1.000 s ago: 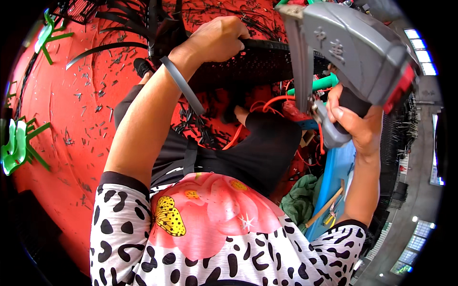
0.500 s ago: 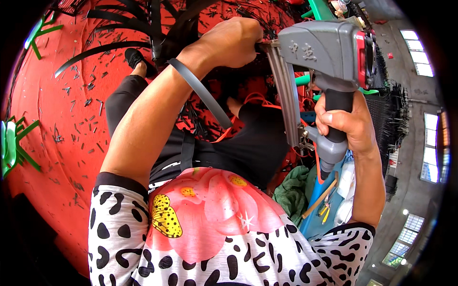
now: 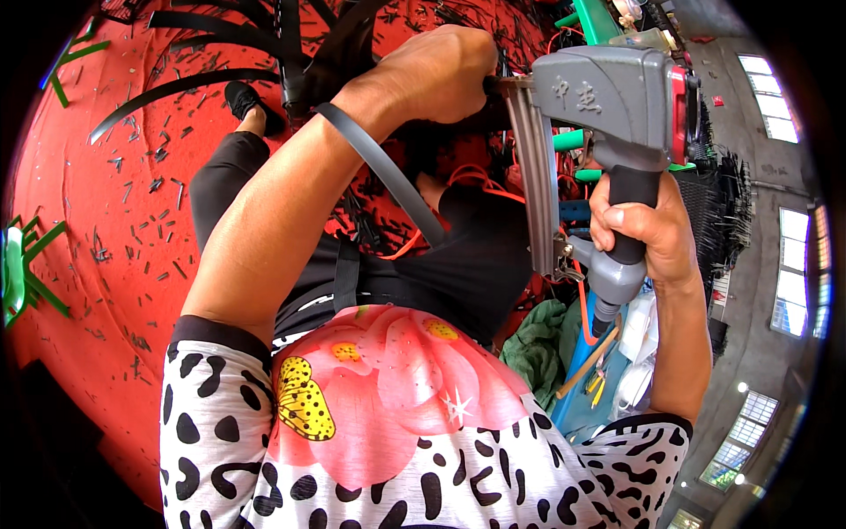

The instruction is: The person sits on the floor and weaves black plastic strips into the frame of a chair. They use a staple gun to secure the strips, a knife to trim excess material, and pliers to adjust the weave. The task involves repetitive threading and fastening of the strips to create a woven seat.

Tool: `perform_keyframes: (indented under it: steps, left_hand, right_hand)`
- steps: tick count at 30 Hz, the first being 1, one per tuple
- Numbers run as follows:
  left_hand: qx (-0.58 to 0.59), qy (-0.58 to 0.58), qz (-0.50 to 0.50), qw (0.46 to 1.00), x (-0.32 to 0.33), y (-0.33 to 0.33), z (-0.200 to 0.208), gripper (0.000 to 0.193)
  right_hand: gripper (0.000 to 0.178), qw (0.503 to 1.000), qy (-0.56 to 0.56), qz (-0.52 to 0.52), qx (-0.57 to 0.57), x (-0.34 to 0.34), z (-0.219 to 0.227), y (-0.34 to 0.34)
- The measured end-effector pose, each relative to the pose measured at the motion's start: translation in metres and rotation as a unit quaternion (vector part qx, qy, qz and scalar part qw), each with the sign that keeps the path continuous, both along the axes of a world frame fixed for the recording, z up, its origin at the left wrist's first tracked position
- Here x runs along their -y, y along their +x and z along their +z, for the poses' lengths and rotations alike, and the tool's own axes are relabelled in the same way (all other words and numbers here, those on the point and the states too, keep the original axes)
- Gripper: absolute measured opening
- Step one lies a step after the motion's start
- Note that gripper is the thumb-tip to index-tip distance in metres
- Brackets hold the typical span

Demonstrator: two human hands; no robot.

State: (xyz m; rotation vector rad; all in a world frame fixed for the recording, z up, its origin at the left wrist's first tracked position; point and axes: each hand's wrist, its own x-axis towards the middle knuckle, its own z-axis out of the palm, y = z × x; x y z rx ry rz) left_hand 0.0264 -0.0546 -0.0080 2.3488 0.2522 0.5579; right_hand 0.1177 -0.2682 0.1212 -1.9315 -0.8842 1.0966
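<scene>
My right hand (image 3: 648,225) is wrapped round the black handle of a grey and red pneumatic staple gun (image 3: 608,97), which is held upright with its long magazine on the left. The gun's nose reaches the knuckle side of my left hand (image 3: 449,75). That hand is closed, its fingertips turned away, and what they grip is hidden. Beyond it stands a dark bundle of black plastic strips (image 3: 291,62), several of them fanning out leftward. One loose black strip (image 3: 388,176) curves down past my left forearm over my lap.
Black scraps litter the red floor covering (image 3: 115,264). Green-legged things (image 3: 18,273) stand at the far left. By my right side lie a green cloth (image 3: 542,348) and a blue tray (image 3: 586,414) with tools. An orange hose (image 3: 582,300) runs near the gun.
The staple gun and both hands have shifted slightly to the right. The gun's nose stays close to my left hand, and both grips look the same.
</scene>
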Motion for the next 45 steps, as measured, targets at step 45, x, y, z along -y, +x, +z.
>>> perform_keyframes:
  steps: [45]
  left_hand:
    - [-0.052,-0.043,0.031,0.997,-0.001,-0.003,0.018,0.022]
  right_hand:
    - [0.028,0.801,-0.241,-0.263,0.480,0.179,-0.094,0.257]
